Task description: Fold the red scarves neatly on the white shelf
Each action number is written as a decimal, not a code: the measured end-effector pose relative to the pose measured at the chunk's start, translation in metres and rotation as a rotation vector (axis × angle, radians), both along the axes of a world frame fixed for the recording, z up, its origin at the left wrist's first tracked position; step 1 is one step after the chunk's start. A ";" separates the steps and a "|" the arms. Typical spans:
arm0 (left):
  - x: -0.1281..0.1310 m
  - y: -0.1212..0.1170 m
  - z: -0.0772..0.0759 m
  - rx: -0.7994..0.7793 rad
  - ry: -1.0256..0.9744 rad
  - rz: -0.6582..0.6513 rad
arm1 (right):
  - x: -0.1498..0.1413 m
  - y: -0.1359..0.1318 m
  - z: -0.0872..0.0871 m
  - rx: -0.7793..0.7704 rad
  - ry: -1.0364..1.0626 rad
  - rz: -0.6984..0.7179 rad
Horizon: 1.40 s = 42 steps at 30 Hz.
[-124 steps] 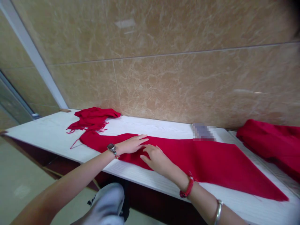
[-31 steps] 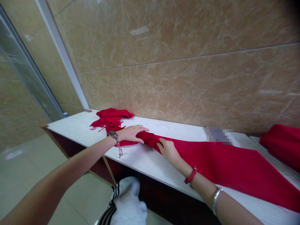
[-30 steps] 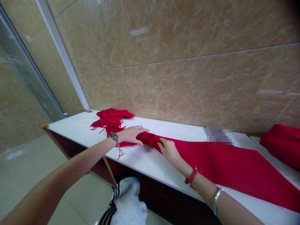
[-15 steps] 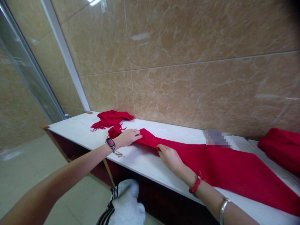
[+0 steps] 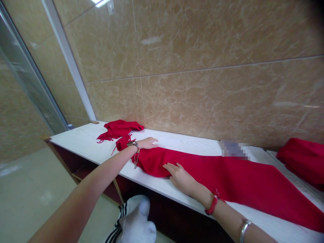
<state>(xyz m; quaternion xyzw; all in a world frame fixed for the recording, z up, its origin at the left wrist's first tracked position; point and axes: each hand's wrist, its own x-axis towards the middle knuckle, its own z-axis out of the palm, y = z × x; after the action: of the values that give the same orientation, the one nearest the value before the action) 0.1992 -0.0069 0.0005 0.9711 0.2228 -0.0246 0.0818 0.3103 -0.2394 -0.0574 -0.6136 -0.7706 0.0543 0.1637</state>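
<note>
A long red scarf [image 5: 227, 175] with fringe at its left end lies stretched along the white counter [image 5: 174, 136]. Near that end my left hand [image 5: 149, 143] rests at the scarf's back edge, palm down with fingers extended. My right hand [image 5: 181, 177] lies flat on the cloth closer to the front edge, its fingers stretched out. Neither hand grips the fabric. Behind the fringed end sits a second red fringed cloth [image 5: 121, 129], crumpled in a loose heap.
At the far right lies a bundle of red cloth [image 5: 303, 160]. A blurred-out flat item [image 5: 234, 150] is by the tiled wall [image 5: 202, 101], behind the scarf. Open shelf compartments [image 5: 101, 182] run beneath the counter's front edge.
Both hands have let go of the scarf's edge and now lie flat. My left hand has shifted right and back, and the lifted cloth has spread toward the front edge.
</note>
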 end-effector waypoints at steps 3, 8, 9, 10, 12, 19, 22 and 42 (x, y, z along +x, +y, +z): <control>0.017 0.012 -0.007 -0.080 0.130 -0.025 | 0.000 0.000 -0.003 0.000 -0.017 -0.002; 0.020 0.028 0.008 -0.170 0.264 -0.061 | 0.001 -0.001 -0.002 -0.006 -0.067 0.041; 0.020 0.030 0.011 -0.165 0.281 -0.054 | 0.001 -0.001 -0.002 -0.014 -0.068 0.050; 0.019 0.031 0.013 -0.152 0.293 -0.042 | 0.001 -0.002 -0.001 -0.028 -0.064 0.060; 0.020 0.033 0.014 -0.112 0.302 -0.017 | 0.001 -0.002 0.001 -0.060 -0.044 0.074; 0.023 0.019 0.006 0.041 0.237 0.044 | 0.001 -0.003 0.004 -0.118 0.016 0.096; 0.011 -0.007 -0.005 0.181 0.044 -0.015 | 0.001 -0.003 0.005 -0.103 0.021 0.073; -0.081 -0.097 -0.029 0.292 -0.085 -0.161 | 0.002 0.003 -0.006 -0.029 0.080 -0.078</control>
<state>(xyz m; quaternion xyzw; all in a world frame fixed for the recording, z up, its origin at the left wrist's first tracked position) 0.1185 -0.1036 -0.0285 0.9875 0.1421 0.0427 -0.0529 0.3118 -0.2367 -0.0636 -0.6427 -0.7381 0.0836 0.1877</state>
